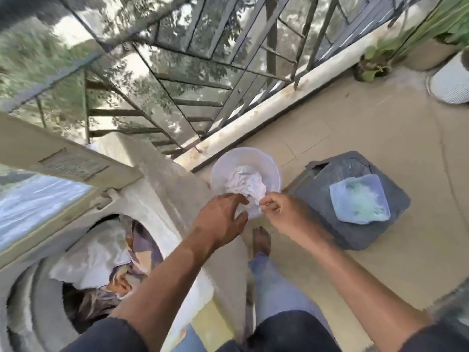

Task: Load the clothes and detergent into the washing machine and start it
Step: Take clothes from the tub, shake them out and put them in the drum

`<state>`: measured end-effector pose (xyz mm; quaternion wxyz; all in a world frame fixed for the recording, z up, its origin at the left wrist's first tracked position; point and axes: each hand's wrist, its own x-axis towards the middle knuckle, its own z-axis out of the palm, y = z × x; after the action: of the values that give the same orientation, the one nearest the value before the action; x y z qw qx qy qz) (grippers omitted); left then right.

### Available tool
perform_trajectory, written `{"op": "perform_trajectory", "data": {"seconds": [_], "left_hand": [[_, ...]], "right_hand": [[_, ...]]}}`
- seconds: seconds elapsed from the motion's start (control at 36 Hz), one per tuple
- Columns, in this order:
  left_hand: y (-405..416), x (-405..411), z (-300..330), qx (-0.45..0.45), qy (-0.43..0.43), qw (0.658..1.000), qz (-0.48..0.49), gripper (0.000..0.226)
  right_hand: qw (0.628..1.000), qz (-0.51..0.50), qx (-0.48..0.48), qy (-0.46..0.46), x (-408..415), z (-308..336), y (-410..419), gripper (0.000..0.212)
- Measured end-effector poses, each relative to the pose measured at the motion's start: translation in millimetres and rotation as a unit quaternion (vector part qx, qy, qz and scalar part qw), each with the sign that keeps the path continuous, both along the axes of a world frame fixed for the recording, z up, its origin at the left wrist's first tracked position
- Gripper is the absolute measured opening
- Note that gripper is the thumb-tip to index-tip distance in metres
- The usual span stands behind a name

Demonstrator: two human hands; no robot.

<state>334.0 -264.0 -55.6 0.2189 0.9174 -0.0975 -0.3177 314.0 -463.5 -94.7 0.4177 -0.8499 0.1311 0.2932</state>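
Head view looks down at the white cloth (245,184) lying in a pale round bucket (220,161) on the floor, just beside the washing machine (162,199). The right hand (275,208) pinches an edge of the cloth between its thumb and fingers. The left hand (219,219) reaches over the bucket with curled fingers that touch the cloth, but it is hard to tell if it has a real hold yet.

The machine's drum (101,262) is open at the lower left, and clothes (94,255) already lie in it, some white and some patterned. Its lid (38,199) stands up behind. To the right of the bucket sits a dark grey bin (355,235) with a light blue box (359,199) on top. A bare foot (261,240) stands on the floor between the machine and the bin.

The pinch is small, so I think the cloth could slip and drop on the dusty floor when it is lifted. It could also drag over the machine's edge on its way to the drum.

Blur makes the picture soft. I cannot see any buttons on the machine. The blue box may hold detergent, but I cannot be sure. The bottom of the bucket is hidden under the cloth.
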Motion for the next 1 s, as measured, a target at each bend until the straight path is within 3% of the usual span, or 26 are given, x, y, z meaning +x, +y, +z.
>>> {"op": "perform_trajectory", "data": {"seconds": [0.11, 0.22, 0.42, 0.56, 0.75, 1.0], "left_hand": [[-22.8, 28.2, -66.5, 0.036, 0.076, 0.996, 0.015, 0.064], [-29.4, 47.8, -132.6, 0.08, 0.133, 0.988, 0.003, 0.054], [-16.8, 78.2, -238.8, 0.153, 0.123, 0.98, -0.021, 0.085], [-3.0, 98.1, -315.5, 0.225, 0.151, 0.955, -0.119, 0.106], [16.3, 91.4, -387.7, 0.254, 0.206, 0.909, -0.258, 0.09], [43.1, 80.8, -432.9, 0.307, 0.17, 0.866, -0.356, 0.068]], "right_hand": [[0.999, 0.01, 0.002, 0.039, 20.2, -53.7, -8.9, 0.016], [0.998, 0.016, 0.002, 0.054, 43.5, -113.1, -13.1, 0.014], [0.992, 0.064, -0.022, 0.11, 75.7, -240.5, -9.4, 0.018], [0.984, 0.112, -0.047, 0.132, 90.7, -325.3, -3.1, 0.026], [0.967, 0.178, -0.048, 0.174, 99.7, -415.9, 18.4, 0.042], [0.943, 0.281, -0.066, 0.168, 104.3, -492.0, 70.5, 0.054]]}}
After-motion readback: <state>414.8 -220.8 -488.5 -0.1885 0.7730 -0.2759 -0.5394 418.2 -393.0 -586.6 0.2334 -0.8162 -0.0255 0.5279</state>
